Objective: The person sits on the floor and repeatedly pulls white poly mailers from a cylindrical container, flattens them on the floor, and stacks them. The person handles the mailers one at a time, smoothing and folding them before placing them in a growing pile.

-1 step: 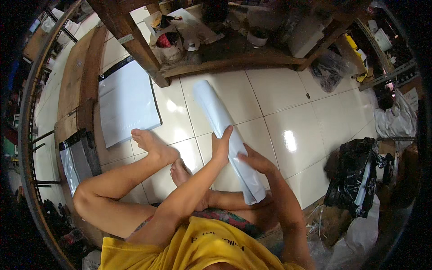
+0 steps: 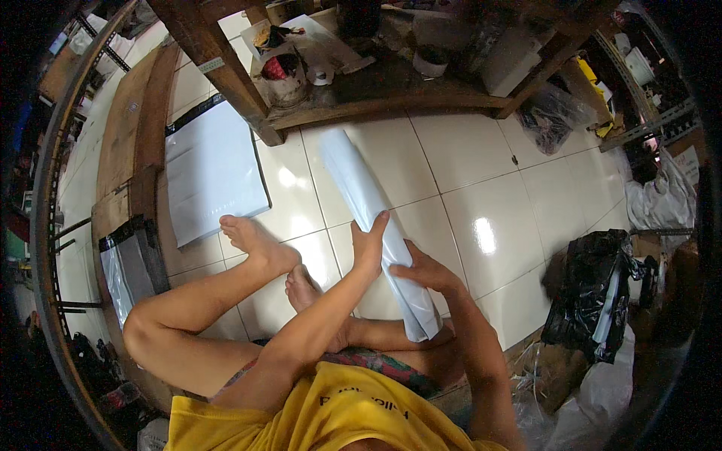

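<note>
A long roll of white plastic sheeting (image 2: 368, 201) slants across the middle, its far end over the tiles and its near end beside my bent right leg. My left hand (image 2: 368, 244) is closed round its left side at mid-length, thumb up on the roll. Lower down, my right hand (image 2: 423, 268) grips the right side, with the thumb across the top and the other fingers partly hidden. To the left, a flat stack of white plastic mailer bags (image 2: 210, 169) with a dark edge lies beyond my left foot.
Ahead stands a wooden bench with a low shelf (image 2: 391, 98) holding tubs and scraps. Brown cardboard (image 2: 124, 128) lies along the left, by a metal rack rail (image 2: 51, 173). A black plastic bag (image 2: 590, 289) sits at right, and a clear bag (image 2: 553, 120) near the bench leg.
The roll has shifted very slightly, its far end up and its near end a little left. My right hand has moved slightly, its thumb now lying further across the roll.
</note>
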### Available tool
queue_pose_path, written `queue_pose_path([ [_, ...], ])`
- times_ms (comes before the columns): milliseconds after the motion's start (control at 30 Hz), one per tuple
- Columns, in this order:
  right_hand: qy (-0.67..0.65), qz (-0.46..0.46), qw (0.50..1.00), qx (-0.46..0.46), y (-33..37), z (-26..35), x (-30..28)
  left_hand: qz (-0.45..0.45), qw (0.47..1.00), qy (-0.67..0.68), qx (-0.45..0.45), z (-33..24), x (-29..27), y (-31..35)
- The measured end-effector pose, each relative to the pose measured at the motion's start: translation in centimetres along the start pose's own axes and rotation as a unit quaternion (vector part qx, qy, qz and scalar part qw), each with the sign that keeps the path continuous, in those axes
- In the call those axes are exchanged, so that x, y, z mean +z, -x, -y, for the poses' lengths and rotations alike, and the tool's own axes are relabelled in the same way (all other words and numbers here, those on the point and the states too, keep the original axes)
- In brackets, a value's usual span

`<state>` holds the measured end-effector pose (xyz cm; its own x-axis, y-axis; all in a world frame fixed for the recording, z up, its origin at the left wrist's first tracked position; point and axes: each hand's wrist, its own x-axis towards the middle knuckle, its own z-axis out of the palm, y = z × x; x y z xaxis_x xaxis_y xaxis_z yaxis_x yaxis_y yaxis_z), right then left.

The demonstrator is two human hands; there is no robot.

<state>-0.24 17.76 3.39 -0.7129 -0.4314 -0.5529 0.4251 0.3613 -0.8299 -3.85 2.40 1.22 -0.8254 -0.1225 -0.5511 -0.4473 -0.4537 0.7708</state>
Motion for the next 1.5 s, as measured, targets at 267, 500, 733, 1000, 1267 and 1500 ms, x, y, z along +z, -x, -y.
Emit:
queue_pose_path([
  [267,0.057,-0.164,0.971,-0.163,2.4,8.5,1.4,0.127,0.914,-0.215,0.320,-10.3,1.7,6.7],
  [500,0.149,-0.118,0.945,-0.265,5.3,13.1,0.2,0.261,0.890,-0.225,0.298,-8.4,-2.2,2.9],
  [733,0.076,-0.266,0.898,-0.343,1.4,9.7,2.5,0.322,0.868,-0.229,0.301,-2.0,-3.7,-2.4],
  [1000,0.065,-0.366,0.877,-0.304,1.2,10.7,3.4,0.327,0.832,-0.350,0.281,-0.7,-5.3,-3.6],
  [1267,0.119,-0.231,0.934,-0.247,6.8,15.0,3.3,0.303,0.796,-0.380,0.362,-4.2,-4.6,0.6],
  [1500,0.102,-0.337,0.881,-0.317,3.1,6.1,4.0,0.326,0.805,-0.379,0.320,-1.3,-5.0,-1.1],
])
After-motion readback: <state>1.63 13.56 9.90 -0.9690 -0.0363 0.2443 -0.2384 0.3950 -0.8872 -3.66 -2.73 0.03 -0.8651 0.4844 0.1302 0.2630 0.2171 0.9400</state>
